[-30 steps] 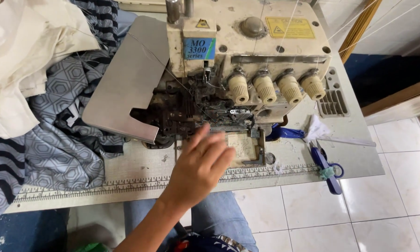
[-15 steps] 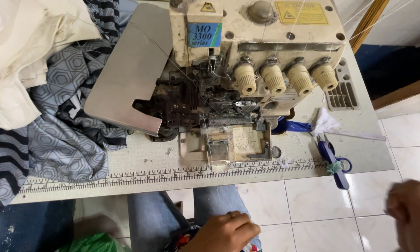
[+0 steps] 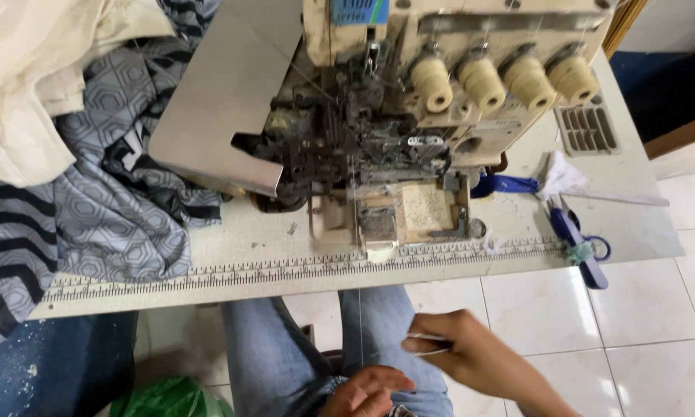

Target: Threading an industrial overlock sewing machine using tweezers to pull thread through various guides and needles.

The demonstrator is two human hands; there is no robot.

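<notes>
Seen from the head view: left hand point(image 3: 370, 391) low over the blue-jeans lap, cut off by the bottom edge, fingers curled but grip impossible to tell; right hand point(image 3: 471, 357) just beside it, fingertips pressed together, pinching a thin white thread point(image 3: 428, 344) below the table edge. Cream overlock sewing machine point(image 3: 440, 116) cropped at the top, dark needle area hard to make out. Near the right rim of the pale grey table point(image 3: 640, 224), blue-handled scissors point(image 3: 575, 239); on the left, grey patterned fabric pile point(image 3: 108, 208), open tiled floor beyond.

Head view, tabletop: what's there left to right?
Cream cloth → grey patterned fabric → grey metal cover plate → four cream tension knobs → blue-handled scissors.
</notes>
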